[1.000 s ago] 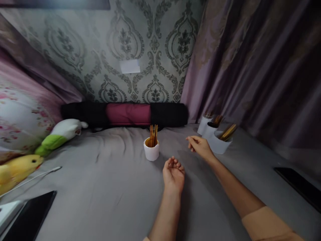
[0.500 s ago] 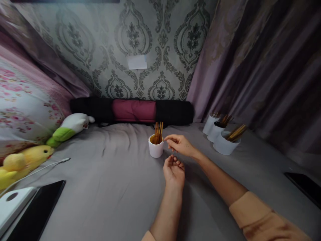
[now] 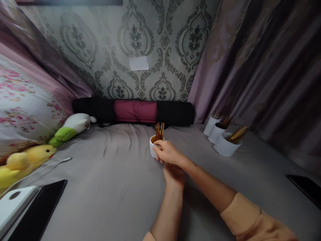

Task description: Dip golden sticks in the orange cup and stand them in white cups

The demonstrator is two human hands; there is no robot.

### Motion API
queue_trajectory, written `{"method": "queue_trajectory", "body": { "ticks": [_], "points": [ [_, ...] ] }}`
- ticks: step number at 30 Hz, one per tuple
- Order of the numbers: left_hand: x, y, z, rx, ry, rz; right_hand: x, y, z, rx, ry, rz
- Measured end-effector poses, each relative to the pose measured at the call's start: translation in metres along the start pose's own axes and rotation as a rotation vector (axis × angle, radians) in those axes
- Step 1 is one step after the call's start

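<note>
A small white cup (image 3: 152,150) stands upright on the grey bedsheet, with several thin brown sticks (image 3: 159,131) leaning inside it. Across the front right of the cup is my right hand (image 3: 168,152), its fingers bent downward close to the cup's wall; whether they touch it I cannot tell. What those fingers hold, if anything, is hidden. My left hand (image 3: 174,173) lies just beneath the right one, nearer to me. Its fingers are covered by my right hand.
To the right stand three white containers (image 3: 227,149), holding sticks and other thin items. A dark flat device (image 3: 304,187) lies at the right edge. On the left are plush toys (image 3: 32,157), a cable (image 3: 57,161) and a black panel (image 3: 41,207). A black-and-maroon roll (image 3: 135,111) lies along the wall.
My right hand has moved left and slightly down, from beside the cup to in front of it, and now covers my left hand's fingers. The cup and sticks have stayed in place.
</note>
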State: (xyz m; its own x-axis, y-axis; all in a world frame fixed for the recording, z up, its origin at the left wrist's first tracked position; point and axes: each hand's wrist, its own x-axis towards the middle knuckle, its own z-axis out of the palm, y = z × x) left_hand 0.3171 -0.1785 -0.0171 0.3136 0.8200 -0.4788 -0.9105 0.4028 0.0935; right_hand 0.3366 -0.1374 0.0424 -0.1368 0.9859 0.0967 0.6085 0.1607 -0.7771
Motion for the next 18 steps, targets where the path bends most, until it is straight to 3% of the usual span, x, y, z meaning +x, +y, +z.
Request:
{"method": "queue_trajectory", "body": {
  "ticks": [4, 9, 18],
  "points": [
    [-0.002, -0.001, 0.0, 0.006, -0.024, -0.007, 0.001, 0.0, 0.006, -0.104, 0.034, -0.003],
    [-0.002, -0.001, 0.001, -0.045, -0.057, -0.036, 0.001, 0.0, 0.006, -0.238, 0.173, 0.042],
    [0.005, -0.003, -0.004, 0.002, 0.029, -0.054, -0.005, 0.012, -0.009, -0.23, 0.273, 0.109]
  ]
}}
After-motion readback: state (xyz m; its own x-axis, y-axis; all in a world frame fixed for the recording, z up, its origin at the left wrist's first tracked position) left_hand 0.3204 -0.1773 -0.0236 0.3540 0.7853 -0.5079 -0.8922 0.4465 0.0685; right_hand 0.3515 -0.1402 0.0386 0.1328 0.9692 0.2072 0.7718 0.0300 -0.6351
